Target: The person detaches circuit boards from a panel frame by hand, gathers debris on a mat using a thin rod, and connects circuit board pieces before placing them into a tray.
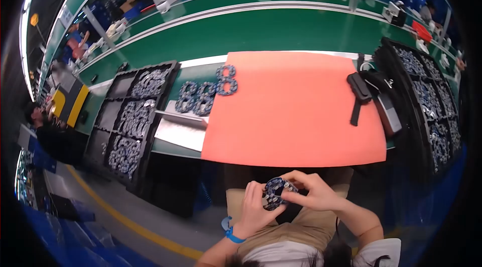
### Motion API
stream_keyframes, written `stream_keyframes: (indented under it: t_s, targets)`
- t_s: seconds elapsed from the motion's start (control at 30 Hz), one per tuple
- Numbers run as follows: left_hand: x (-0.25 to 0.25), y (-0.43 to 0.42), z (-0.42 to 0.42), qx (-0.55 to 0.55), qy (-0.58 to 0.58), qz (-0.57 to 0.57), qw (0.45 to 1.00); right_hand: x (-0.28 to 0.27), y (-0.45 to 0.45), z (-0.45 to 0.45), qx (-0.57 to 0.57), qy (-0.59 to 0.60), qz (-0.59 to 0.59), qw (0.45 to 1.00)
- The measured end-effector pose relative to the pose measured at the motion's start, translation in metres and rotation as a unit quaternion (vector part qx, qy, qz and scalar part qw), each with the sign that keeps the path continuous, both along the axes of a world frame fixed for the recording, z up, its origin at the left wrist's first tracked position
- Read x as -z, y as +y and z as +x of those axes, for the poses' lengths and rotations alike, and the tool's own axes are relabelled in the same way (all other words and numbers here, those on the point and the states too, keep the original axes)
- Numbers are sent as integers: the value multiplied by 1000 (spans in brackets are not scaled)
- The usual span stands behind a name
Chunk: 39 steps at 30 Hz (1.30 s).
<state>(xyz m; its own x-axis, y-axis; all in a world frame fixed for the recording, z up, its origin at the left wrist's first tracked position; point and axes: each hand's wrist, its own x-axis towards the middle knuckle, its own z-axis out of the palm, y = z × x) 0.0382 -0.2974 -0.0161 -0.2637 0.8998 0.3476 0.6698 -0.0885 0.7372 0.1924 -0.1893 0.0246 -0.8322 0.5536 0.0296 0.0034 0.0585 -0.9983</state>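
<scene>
Over my lap, in front of the bench edge, both hands hold a dark ring-shaped circuit board point(274, 190) dotted with small light components. My left hand point(255, 210) grips its left and lower edge, with a blue band on the wrist. My right hand point(315, 192) pinches it from the right, thumb across the face and fingers at the upper edge. Some of the board is hidden behind the fingers. On the bench beyond lies an orange mat point(286, 106). Several similar ring boards point(227, 80) rest at its upper left corner and beside it.
A black divided tray point(135, 116) of many small parts stands left, another black tray point(427, 101) right. A dark strapped device point(358, 87) lies on the mat's right side. White paper point(181, 134) lies at the mat's left. Other people work across the green conveyor point(251, 28) and at far left.
</scene>
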Motion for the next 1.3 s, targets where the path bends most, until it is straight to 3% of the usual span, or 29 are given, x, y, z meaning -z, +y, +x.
stream_keyframes:
  t_s: [0.1,0.17,0.2,0.23,0.3,0.37,0.47,0.53,0.57,0.63,0.67,0.7,0.77,0.8,0.83,0.9,0.97,1.03,1.1,1.2,1.3]
  targets:
    - [-14,-10,-13,10,5,36,999,-23,8,-15,-12,-14,41,999]
    - [-20,-14,-25,18,20,73,997,-31,20,-24,32,-38,2,999]
    - [-21,-19,-34,-6,-28,80,996,-27,34,-31,64,-16,25,997]
    - [-22,-21,-49,-39,7,122,992,-21,52,-40,97,6,48,994]
    - [-25,-28,-77,-183,1,166,969,-32,88,-63,154,41,39,986]
    - [-25,-33,-112,-331,-15,189,925,-26,141,-77,182,33,113,976]
    - [-9,-76,-176,-519,27,233,822,-7,193,-107,170,2,131,977]
    - [-7,-92,-211,-614,-61,252,746,17,222,-119,231,-6,295,927]
    - [2,-101,-233,-643,-124,275,704,30,232,-120,224,-2,296,929]
    - [32,-130,-286,-608,-274,367,649,51,238,-122,284,11,355,891]
    - [14,-135,-279,-565,-361,378,639,45,228,-122,290,19,379,879]
    - [19,-142,-286,-569,-360,378,636,43,224,-116,285,19,378,881]
    - [34,-161,-312,-350,-479,348,726,42,220,-107,264,-49,490,829]
    - [30,-161,-318,-367,-520,355,685,41,218,-107,258,-47,490,831]
    - [28,-164,-319,-372,-518,358,682,40,217,-108,257,-48,483,836]
    - [24,-157,-326,-310,-621,336,637,36,220,-104,262,-51,479,836]
    - [27,-145,-330,-291,-613,326,659,30,223,-102,267,-50,481,834]
    - [29,-140,-332,-201,-656,260,680,27,214,-100,275,-55,499,820]
    - [34,-148,-340,-199,-665,255,674,20,201,-100,284,-60,516,806]
    - [29,-157,-337,-199,-670,263,665,3,172,-111,301,28,581,756]
    - [17,-155,-326,-226,-651,276,670,-5,101,-140,223,104,412,878]
